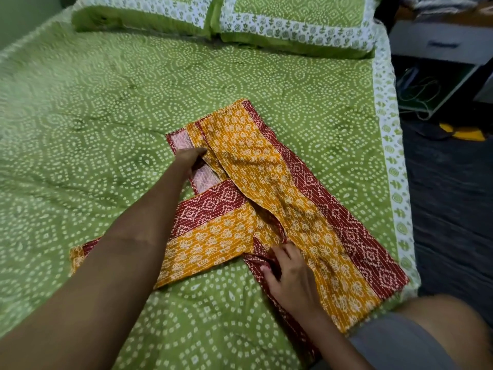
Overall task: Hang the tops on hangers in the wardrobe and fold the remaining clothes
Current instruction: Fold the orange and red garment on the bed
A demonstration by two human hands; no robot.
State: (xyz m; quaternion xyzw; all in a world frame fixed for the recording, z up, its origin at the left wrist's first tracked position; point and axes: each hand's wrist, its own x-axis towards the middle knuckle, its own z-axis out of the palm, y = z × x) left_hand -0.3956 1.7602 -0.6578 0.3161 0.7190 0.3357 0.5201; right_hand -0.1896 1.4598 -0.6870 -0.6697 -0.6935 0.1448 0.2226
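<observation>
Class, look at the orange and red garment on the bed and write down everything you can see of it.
The garment is thin stitched cotton by its look, orange with pale flowers and bordered by dark red dotted bands. It lies flat on the green bedspread near the right edge, part folded, one strip crossing leftward, with pale lining showing at the far end. The left hand grips that far end; the right hand holds the near red edge.
</observation>
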